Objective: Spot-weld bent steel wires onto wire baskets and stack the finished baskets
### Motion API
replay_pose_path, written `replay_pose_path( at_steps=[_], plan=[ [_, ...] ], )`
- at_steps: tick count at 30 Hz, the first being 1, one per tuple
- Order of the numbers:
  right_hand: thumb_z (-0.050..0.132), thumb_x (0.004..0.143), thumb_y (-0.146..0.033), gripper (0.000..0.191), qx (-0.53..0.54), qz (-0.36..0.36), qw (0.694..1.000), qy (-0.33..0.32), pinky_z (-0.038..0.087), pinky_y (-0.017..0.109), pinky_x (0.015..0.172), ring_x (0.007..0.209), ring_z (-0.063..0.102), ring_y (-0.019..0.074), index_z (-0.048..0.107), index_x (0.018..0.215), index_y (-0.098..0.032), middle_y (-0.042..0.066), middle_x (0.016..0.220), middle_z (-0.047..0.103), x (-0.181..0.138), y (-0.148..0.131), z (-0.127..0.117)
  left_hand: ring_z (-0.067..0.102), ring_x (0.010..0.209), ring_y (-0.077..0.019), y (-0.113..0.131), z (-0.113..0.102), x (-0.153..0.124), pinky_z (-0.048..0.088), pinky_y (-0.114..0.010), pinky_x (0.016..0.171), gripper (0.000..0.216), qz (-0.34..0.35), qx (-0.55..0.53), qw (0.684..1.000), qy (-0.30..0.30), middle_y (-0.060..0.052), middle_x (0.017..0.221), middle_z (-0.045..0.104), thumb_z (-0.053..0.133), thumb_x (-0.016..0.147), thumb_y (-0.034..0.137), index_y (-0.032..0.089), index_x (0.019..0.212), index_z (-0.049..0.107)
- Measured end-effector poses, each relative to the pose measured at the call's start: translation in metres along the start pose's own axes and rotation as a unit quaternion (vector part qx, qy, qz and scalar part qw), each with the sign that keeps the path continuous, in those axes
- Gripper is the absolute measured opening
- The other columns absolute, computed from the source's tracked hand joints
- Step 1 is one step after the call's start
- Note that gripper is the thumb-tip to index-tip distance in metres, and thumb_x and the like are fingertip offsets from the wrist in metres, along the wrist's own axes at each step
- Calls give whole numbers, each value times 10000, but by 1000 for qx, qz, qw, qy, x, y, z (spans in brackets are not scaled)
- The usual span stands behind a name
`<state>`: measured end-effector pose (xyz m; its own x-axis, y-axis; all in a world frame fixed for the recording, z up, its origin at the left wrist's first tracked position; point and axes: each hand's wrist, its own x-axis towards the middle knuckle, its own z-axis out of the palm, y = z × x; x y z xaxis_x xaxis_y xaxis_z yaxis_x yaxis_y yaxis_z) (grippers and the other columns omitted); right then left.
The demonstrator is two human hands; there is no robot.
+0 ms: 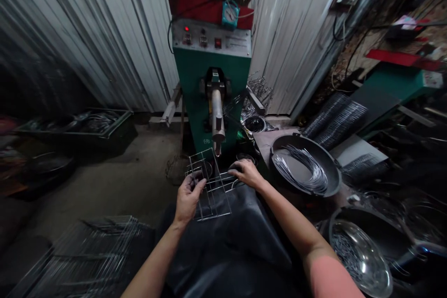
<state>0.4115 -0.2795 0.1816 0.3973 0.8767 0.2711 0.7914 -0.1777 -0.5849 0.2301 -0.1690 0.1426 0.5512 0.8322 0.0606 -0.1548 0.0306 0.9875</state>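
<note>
Fingers (197,185) of the left hand close on the wire rack (217,167), steadying it, while the right hand (247,173) lies open just beside it, holding nothing visible.

The scene was dim overall, with its brightest light lying on the pale corrugated metal wall (293,42). The far left and lower right corners sank into deep shadow. A wide-angle curve bent the frame's edges, and faint glare shone on the metal bowl (361,256).
</note>
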Motion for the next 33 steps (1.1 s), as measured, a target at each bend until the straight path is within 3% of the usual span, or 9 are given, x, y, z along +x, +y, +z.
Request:
replay_pose_path(
  at_steps=[2, 9, 14, 17, 22, 33],
  plan=[
    [578, 819, -320, 166, 45, 22, 999, -21, 436, 274, 727, 757, 596, 154, 681, 786, -194, 26, 786, 663, 11, 9, 6, 522, 696, -129, -3, 1, 6, 408, -253, 678, 429, -3, 3, 1000, 4, 4, 774, 574, 685, 662, 360, 190, 1042, 581],
    [635, 754, -347, 168, 71, 58, 992, -86, 429, 262, 688, 775, 608, 169, 690, 817, -202, 11, 799, 679, 20, 24, 16, 546, 805, -136, -14, -6, 24, 411, -251, 766, 469, -10, -12, 1000, 9, -19, 895, 600, 694, 669, 345, 189, 1093, 569],
    [601, 765, -425, 249, 164, 78, 983, 25, 423, 248, 651, 696, 590, 147, 662, 747, -184, -1, 717, 656, 25, 29, 24, 541, 730, -126, -15, -7, 32, 418, -248, 729, 573, -38, -6, 999, 11, -1, 812, 614, 697, 660, 359, 171, 1181, 553],
    [615, 764, -433, 259, 98, 49, 992, 58, 393, 268, 680, 692, 567, 149, 642, 660, -197, -1, 672, 643, 31, 31, 24, 568, 840, -155, -15, -5, 36, 418, -276, 814, 626, -54, -12, 998, 5, -43, 945, 642, 694, 660, 372, 156, 1223, 526],
    [644, 766, -397, 217, 8, 25, 998, 49, 331, 310, 766, 747, 562, 157, 641, 649, -214, -2, 701, 652, 41, 32, 21, 526, 1077, -208, -17, 2, 42, 362, -319, 957, 647, -55, -38, 998, -8, -97, 1163, 597, 693, 670, 371, 149, 1247, 503],
    [614, 787, -424, 241, 15, 16, 1000, 1, 312, 322, 803, 763, 563, 157, 649, 674, -214, -3, 720, 651, 60, 44, 15, 584, 943, -211, -17, 11, 53, 442, -326, 858, 650, -78, -93, 993, 3, -71, 941, 668, 753, 597, 363, 158, 1184, 563]
  ],
)
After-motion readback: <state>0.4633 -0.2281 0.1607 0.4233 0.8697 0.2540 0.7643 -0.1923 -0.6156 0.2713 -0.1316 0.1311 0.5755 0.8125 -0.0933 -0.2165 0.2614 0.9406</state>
